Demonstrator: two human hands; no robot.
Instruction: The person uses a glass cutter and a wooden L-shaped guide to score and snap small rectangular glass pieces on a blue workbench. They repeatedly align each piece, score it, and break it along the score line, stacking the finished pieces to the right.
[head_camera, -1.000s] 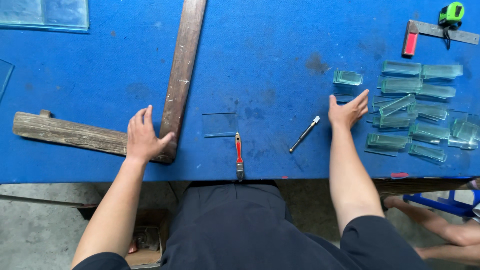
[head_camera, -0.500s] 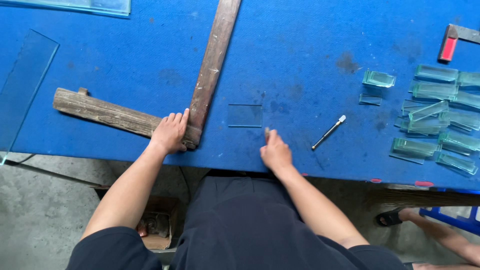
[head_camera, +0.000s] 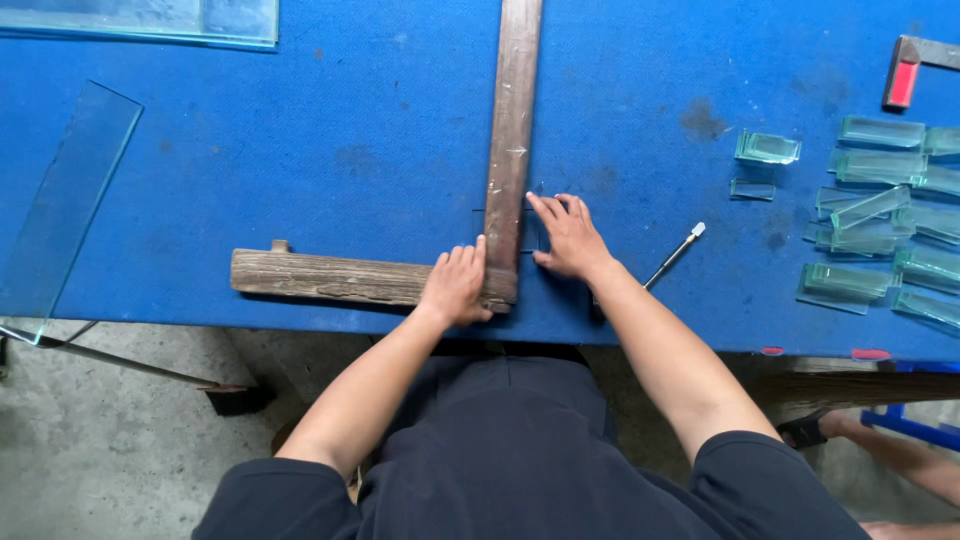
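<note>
A weathered wooden L-shaped square (head_camera: 510, 120) lies on the blue felt table (head_camera: 330, 150), its short arm (head_camera: 330, 277) running left along the front edge. My left hand (head_camera: 455, 283) presses flat on the square's corner. My right hand (head_camera: 568, 235) rests with spread fingers on a small clear glass piece (head_camera: 534, 232) that lies against the right side of the long arm. A slim metal glass cutter (head_camera: 675, 255) lies just right of my right wrist, untouched.
A long glass strip (head_camera: 65, 210) overhangs the table's left front edge. Glass sheets (head_camera: 140, 20) lie at the back left. Several small cut glass pieces (head_camera: 880, 220) are piled at the right, with a red-handled tool (head_camera: 903, 80) behind them. Another person's foot (head_camera: 810, 430) shows below right.
My right hand moved from the table's front edge up onto the small glass piece. The square's long arm now sits against that piece. My left hand stays on the corner.
</note>
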